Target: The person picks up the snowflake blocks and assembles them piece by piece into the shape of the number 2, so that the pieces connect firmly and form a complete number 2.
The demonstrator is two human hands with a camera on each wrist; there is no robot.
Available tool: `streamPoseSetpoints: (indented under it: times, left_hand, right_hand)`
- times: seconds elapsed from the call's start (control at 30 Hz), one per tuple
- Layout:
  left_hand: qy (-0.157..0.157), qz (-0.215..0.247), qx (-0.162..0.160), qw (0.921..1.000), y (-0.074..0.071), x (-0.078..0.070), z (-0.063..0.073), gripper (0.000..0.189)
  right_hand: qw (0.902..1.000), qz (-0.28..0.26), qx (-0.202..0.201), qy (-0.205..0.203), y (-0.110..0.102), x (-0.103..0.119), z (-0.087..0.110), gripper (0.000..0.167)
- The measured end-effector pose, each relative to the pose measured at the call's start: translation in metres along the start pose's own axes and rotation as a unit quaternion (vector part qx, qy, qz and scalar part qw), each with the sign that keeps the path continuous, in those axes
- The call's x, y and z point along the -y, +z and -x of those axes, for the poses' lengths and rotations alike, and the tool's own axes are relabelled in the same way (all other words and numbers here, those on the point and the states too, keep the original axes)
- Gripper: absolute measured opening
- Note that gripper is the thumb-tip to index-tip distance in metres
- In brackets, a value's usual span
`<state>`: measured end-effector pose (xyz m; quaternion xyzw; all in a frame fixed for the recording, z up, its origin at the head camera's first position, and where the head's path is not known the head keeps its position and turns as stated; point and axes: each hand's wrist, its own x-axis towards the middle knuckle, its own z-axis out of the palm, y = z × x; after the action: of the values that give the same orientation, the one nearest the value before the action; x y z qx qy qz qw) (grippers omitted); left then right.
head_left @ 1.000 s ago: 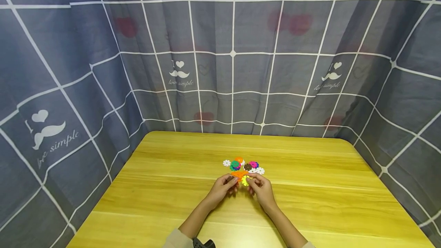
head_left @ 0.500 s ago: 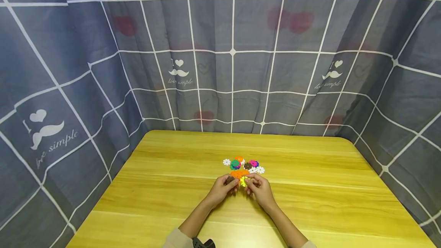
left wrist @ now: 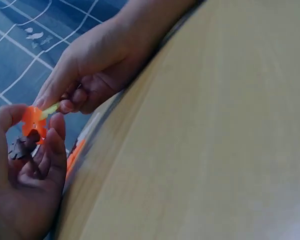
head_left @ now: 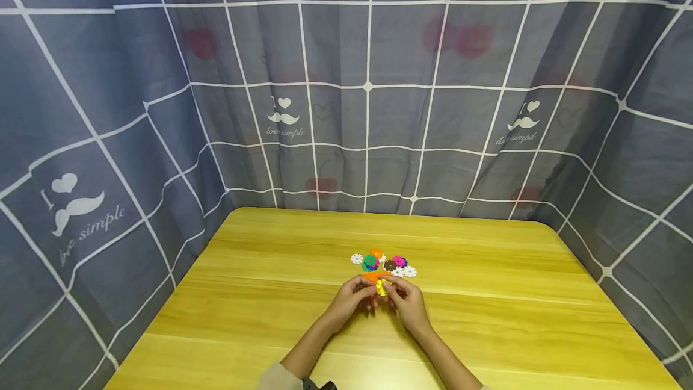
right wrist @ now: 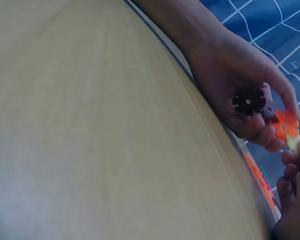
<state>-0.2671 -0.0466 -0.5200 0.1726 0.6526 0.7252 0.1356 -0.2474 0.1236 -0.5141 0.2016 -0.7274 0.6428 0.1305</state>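
Over the table my left hand (head_left: 345,304) pinches an orange slotted snowflake disc (left wrist: 34,120) between thumb and fingers. Dark brown slotted discs (right wrist: 249,101) join onto that orange one and lie against the left palm. My right hand (head_left: 410,308) pinches a yellow slotted disc (head_left: 381,287) by its edge. In the left wrist view the yellow disc (left wrist: 50,110) meets the orange disc at its rim; how deep it sits in a slot I cannot tell. Fingers hide part of each disc.
Just beyond my hands lie loose discs: orange ones (head_left: 370,276), a green one (head_left: 370,260), a brown one (head_left: 390,265), a pink one (head_left: 397,261) and several white ones (head_left: 356,259). The wooden table (head_left: 243,318) ends at a grey checked curtain (head_left: 335,113).
My right hand has brought the yellow disc left, against the piece in my left hand. The brown disc seen by the left thumb half a second ago no longer shows in the head view.
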Motion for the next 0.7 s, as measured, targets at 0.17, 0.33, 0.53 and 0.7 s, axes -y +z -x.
streamPoseSetpoints:
  times: [0.17,0.33,0.53,0.7]
  left_hand:
    - [-0.022,0.021,-0.006,0.9995,0.000,0.000,-0.002,0.024]
    - [-0.024,0.079,-0.040,0.9958,-0.003,0.001,-0.004,0.017]
    - [-0.021,0.105,-0.047,0.9932,-0.004,0.001,-0.004,0.014]
    - [-0.028,0.107,-0.052,0.9925,-0.004,0.000,-0.003,0.013]
  right_hand:
    - [0.9988,0.042,-0.007,-0.024,0.000,-0.021,-0.003,0.019]
    - [0.9869,0.139,-0.080,-0.017,-0.005,-0.035,-0.016,0.016]
    - [0.9452,0.322,-0.051,-0.022,-0.009,-0.041,-0.026,0.027]
    - [0.9304,0.364,-0.031,-0.029,-0.009,-0.041,-0.025,0.029]
